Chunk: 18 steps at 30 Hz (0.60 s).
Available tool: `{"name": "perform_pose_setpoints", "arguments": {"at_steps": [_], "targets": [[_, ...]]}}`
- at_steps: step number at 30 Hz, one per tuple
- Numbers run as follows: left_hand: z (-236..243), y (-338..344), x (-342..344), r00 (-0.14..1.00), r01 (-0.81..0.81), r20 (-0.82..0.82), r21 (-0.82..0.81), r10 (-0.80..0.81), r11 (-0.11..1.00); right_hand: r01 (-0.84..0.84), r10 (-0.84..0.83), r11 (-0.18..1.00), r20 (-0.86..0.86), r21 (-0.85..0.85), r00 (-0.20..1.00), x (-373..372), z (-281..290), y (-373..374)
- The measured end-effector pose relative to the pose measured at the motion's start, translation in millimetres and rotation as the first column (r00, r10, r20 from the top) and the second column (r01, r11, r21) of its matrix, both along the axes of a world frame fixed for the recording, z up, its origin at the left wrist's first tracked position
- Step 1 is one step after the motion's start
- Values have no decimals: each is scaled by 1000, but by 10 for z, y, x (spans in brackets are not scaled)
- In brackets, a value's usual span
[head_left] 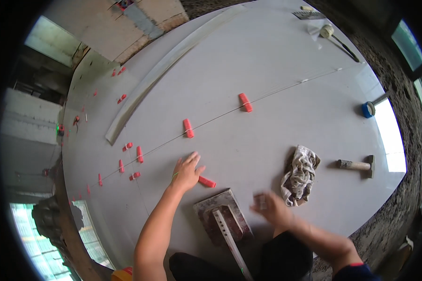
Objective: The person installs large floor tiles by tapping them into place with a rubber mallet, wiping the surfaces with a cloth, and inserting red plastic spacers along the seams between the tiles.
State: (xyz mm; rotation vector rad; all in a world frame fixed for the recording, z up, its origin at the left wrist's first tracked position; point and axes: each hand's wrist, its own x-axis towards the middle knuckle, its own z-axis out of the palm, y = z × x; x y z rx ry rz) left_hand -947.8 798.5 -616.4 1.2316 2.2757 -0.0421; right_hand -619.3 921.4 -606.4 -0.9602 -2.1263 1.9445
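Beside the loosely spread left hand (187,173), the red wedge (207,181) appears light, stiff, best gripped mid-length; the blurred right hand's (273,209) grip cannot be determined.

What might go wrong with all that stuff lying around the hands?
The left hand is right beside a loose red wedge, so it might knock it away by accident. The square-plated tool lies close to the right knee, so a shift of the leg could bump it and maybe scratch the pale floor. And the hammer lies loose off to the right, where somebody could trip on it.
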Motion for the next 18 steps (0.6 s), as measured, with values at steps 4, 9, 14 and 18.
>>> {"name": "perform_pose_setpoints", "arguments": {"at_steps": [4,9,14,18], "targets": [[-19,259,14,994,-84,-44,278,100,957,-285,290,956,86,-65,953,684,738,-919],[130,236,184,966,159,200,42,-164,986,-32,40,990,58,-137,998,605,936,-1031],[316,-71,370,940,340,-49,158,-336,927,-81,95,992,137,-101,986,209,778,-356],[350,470,624,953,245,38,488,-301,838,-24,26,914,0,405,1000,-364,573,151]]}}
